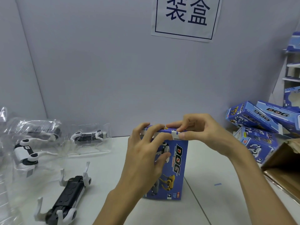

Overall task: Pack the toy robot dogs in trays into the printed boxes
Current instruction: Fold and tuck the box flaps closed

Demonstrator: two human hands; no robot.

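Note:
A blue printed "DOG" box [176, 169] stands upright on the white table in the middle. My left hand [146, 151] grips its top left corner and front face, fingers curled over the top edge. My right hand [196, 130] pinches the top flap at the right corner, thumb and fingertips on the closed lid. A black and white toy robot dog [65, 202] lies loose on the table at the lower left. Two more dogs in clear trays, one [26, 153] at the far left and one [89, 135] behind it, lie near the wall.
Several printed boxes [253, 120] are piled at the right against the wall. An open brown carton [282, 168] sits at the right edge. Clear plastic trays and bags [32, 125] cover the left side. A paper sign [185, 17] hangs on the grey wall.

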